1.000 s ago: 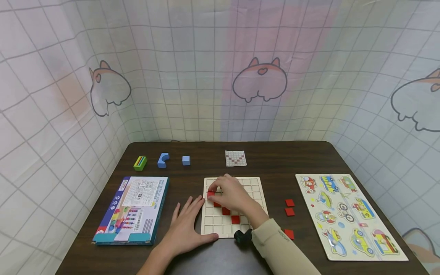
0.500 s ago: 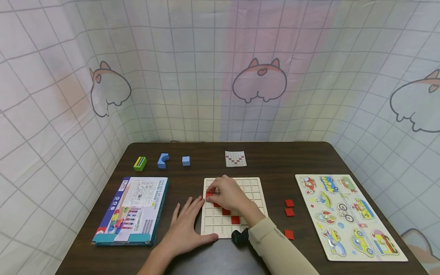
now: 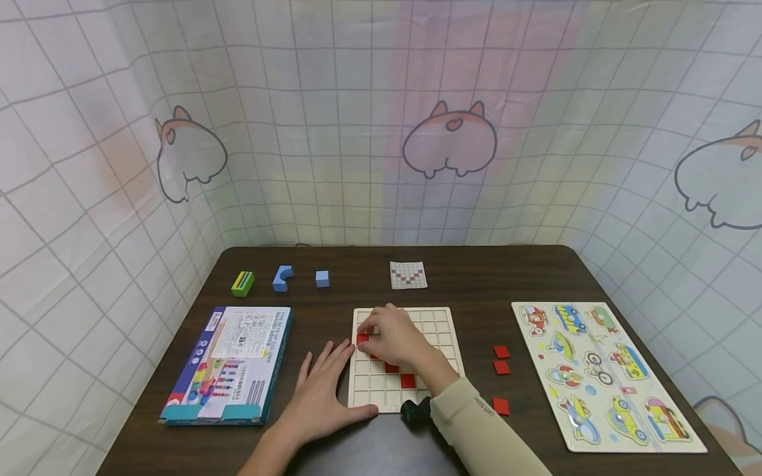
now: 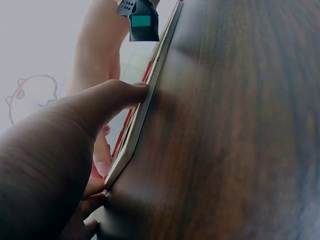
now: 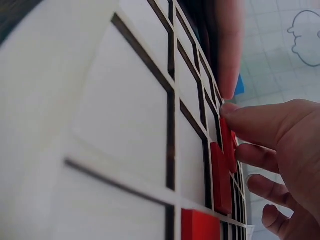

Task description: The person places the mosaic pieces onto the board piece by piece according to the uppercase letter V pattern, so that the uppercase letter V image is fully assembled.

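Observation:
In the head view a pale grid board (image 3: 381,400) lies mid-table, with red square tiles running diagonally down it, such as one tile (image 3: 407,381) near its lower middle. My right hand (image 3: 395,337) reaches over the board and pinches a red tile (image 3: 362,338) at the left column; its fingers partly cover the neighbouring tiles. The right wrist view shows the thumb and fingertips (image 5: 232,112) at the red tile's edge. My left hand (image 3: 321,400) is spread with straight fingers, touching the board's left side and near edge. Seen from the left wrist, its thumb (image 4: 125,92) rests on the board's edge.
Three loose red tiles, one the nearest tile (image 3: 501,406), lie right of the board. A picture puzzle board (image 3: 562,396) is farther right. A boxed set (image 3: 238,370) lies left. Behind are a patterned card (image 3: 407,275), blue blocks (image 3: 322,278) and a green striped block (image 3: 243,283).
My right hand has shifted slightly left with the red tile at the board's left column. The left hand stays in place.

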### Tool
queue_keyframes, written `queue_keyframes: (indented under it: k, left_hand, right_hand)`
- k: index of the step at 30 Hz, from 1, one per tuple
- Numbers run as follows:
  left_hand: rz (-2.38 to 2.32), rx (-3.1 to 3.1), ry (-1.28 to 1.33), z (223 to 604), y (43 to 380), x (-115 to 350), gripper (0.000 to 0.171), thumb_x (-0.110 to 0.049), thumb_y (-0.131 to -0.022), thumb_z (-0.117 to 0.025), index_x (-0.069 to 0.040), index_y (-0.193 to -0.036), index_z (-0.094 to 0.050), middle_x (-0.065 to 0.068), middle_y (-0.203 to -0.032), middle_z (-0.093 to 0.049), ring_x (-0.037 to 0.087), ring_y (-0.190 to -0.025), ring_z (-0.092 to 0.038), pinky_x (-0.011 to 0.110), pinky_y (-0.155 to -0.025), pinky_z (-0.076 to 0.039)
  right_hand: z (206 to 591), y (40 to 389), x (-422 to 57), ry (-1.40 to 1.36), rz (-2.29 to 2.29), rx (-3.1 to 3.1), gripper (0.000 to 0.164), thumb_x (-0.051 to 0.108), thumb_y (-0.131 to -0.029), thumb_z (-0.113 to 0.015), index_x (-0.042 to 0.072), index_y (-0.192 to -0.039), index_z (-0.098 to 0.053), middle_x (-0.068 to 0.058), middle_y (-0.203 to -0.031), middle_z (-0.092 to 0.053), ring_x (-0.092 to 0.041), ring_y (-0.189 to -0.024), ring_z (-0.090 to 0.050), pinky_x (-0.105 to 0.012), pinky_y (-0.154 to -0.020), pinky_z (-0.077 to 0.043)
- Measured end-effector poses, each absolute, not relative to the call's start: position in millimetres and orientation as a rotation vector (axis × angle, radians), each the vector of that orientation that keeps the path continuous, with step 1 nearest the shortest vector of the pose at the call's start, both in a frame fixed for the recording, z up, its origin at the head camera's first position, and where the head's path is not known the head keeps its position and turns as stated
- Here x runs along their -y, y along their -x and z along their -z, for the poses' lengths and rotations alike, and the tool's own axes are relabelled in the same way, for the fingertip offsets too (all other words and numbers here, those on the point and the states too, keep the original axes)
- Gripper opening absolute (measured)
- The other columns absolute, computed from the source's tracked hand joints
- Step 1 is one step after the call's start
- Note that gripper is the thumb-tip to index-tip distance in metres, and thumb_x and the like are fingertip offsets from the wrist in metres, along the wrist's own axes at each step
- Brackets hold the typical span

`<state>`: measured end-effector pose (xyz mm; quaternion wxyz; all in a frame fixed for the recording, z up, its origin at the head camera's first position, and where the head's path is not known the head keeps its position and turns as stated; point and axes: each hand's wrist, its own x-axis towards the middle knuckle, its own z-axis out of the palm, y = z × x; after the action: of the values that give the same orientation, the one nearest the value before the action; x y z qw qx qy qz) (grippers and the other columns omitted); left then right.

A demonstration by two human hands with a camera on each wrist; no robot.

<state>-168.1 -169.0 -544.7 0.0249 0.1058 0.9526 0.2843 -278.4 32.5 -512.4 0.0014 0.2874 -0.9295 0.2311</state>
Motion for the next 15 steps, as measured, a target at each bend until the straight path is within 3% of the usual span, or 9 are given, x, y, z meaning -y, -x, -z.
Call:
queue_keyframes:
  k: [4, 8, 11, 15]
  left_hand:
    - [-0.878, -2.956, -0.331, 544.5, 168.0, 169.0, 0.126, -0.087, -0.074, -0.083, -0.023, -0.174, -0.04, 0.001, -0.182, -0.037, 0.035, -0.174, -0.021, 0.074, -0.137, -0.003]
    - [-0.876, -2.951, -0.326, 545.2, 168.3, 168.3, 0.127, -0.088, -0.074, -0.082, -0.023, -0.174, -0.039, 0.0, -0.182, -0.037, 0.035, -0.174, -0.02, 0.073, -0.137, -0.002]
    - [-0.875, -2.942, -0.321, 545.8, 168.4, 167.9, 0.128, -0.089, -0.074, -0.082, -0.024, -0.175, -0.038, -0.001, -0.183, -0.036, 0.033, -0.175, -0.019, 0.072, -0.138, 0.0]
    - [-0.882, -2.942, -0.312, 546.1, 168.4, 168.5, 0.128, -0.089, -0.073, -0.083, -0.024, -0.174, -0.039, -0.001, -0.182, -0.037, 0.034, -0.175, -0.019, 0.072, -0.138, 0.0]
  right_hand:
    - [510.6, 274.4, -35.1, -0.902, -0.714, 2.908, 0.032, 0.037, -0.097, -0.087, 0.023, -0.126, -0.084, 0.005, -0.117, -0.078, -0.018, -0.109, -0.06, -0.045, -0.104, -0.052]
    - [506.7, 267.3, -41.3, -0.889, -0.758, 2.888, 0.032, 0.036, -0.098, -0.086, 0.021, -0.126, -0.083, 0.005, -0.116, -0.078, -0.02, -0.113, -0.066, -0.05, -0.123, -0.048]
    - [503.4, 261.0, -47.5, -0.887, -0.824, 2.879, 0.029, 0.036, -0.099, -0.084, 0.021, -0.124, -0.082, 0.003, -0.114, -0.079, -0.022, -0.114, -0.067, -0.051, -0.123, -0.049]
    - [500.3, 251.8, -55.5, -0.885, -0.94, 2.877, 0.029, 0.037, -0.1, -0.084, 0.021, -0.125, -0.082, 0.003, -0.111, -0.077, -0.02, -0.107, -0.064, -0.043, -0.097, -0.057]
